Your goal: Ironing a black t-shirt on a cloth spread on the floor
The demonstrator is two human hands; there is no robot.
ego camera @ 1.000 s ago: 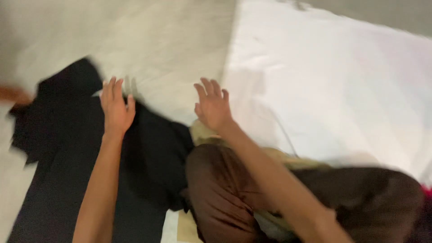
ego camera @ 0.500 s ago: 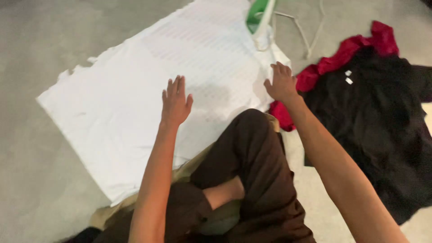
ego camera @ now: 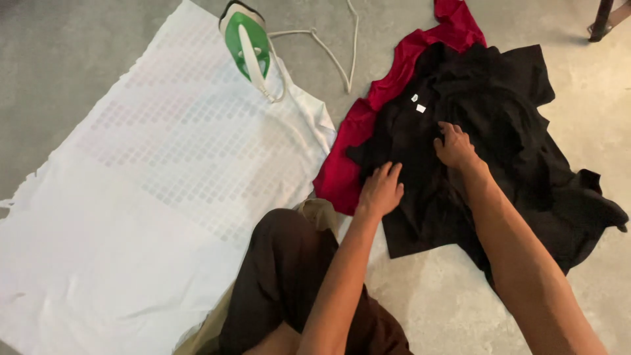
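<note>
Black garment [ego camera: 499,131], red garment [ego camera: 368,118], green-white iron [ego camera: 246,46], seemingly checked white cloth [ego camera: 164,171].

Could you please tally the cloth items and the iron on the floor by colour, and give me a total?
Black garment: 1
Red garment: 1
White cloth: 1
Green-and-white iron: 1
Total: 4

We see a grey, mottled concrete floor [ego camera: 79,59] filling the whole view, with no wall or window showing. A large white patterned cloth sheet [ego camera: 151,197] lies spread flat over its left half, one corner reaching toward the middle. At that sheet's far edge stands a green and white electric iron [ego camera: 247,46], its pale cord [ego camera: 328,52] looping across the bare floor. At the far right corner a dark furniture leg [ego camera: 601,20] rests on the concrete. Light is soft and even.
</note>
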